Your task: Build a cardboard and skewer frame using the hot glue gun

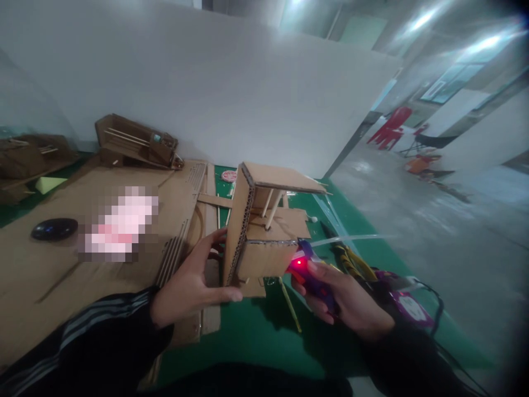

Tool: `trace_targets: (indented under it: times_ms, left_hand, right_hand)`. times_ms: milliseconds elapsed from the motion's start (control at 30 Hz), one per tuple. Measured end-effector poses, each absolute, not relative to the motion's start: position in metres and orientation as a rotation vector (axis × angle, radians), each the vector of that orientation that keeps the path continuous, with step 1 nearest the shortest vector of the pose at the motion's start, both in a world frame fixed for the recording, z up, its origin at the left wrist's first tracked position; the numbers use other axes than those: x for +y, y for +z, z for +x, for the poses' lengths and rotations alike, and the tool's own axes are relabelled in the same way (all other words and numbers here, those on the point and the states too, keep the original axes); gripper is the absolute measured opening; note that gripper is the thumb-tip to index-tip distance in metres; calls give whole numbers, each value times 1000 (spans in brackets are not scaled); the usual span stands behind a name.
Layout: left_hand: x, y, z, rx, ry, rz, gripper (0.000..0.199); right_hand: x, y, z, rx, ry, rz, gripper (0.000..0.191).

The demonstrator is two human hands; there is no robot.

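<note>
My left hand [194,284] grips the left end of a cardboard structure [268,259], fingers behind it and thumb along its lower front edge. Thin wooden sticks [273,209] stand between its upper and lower panels. In my right hand [347,298] is a dark blue hot glue gun [316,281] with a lit red light. A clear glue stick [351,238] trails from it to the right. The gun is up against the right end of the structure's front panel; its nozzle tip is hidden.
Yellow-handled pliers [355,262] and a purple package [407,309] lie right of the glue gun. To the left are a cardboard sheet [124,303], a black mouse [54,229] and a blurred-out item. Another cardboard model [136,140] stands by the white partition [206,82].
</note>
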State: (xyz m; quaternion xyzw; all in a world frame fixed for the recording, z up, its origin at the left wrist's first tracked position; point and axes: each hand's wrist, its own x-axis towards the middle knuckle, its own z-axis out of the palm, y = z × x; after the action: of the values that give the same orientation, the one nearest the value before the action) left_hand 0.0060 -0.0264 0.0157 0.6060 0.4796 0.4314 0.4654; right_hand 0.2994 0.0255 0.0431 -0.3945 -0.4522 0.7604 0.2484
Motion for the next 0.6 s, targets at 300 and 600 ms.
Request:
trace_targets:
  times_ms: [300, 600]
  left_hand:
    - [-26, 13, 6, 1214, 1055, 1496, 96]
    - [-27, 10, 5, 1290, 1044, 1522, 99]
  right_hand:
    - [14, 39, 294, -1291, 1975, -1108, 38]
    - [10, 31, 291, -1343, 1957, -1069, 38]
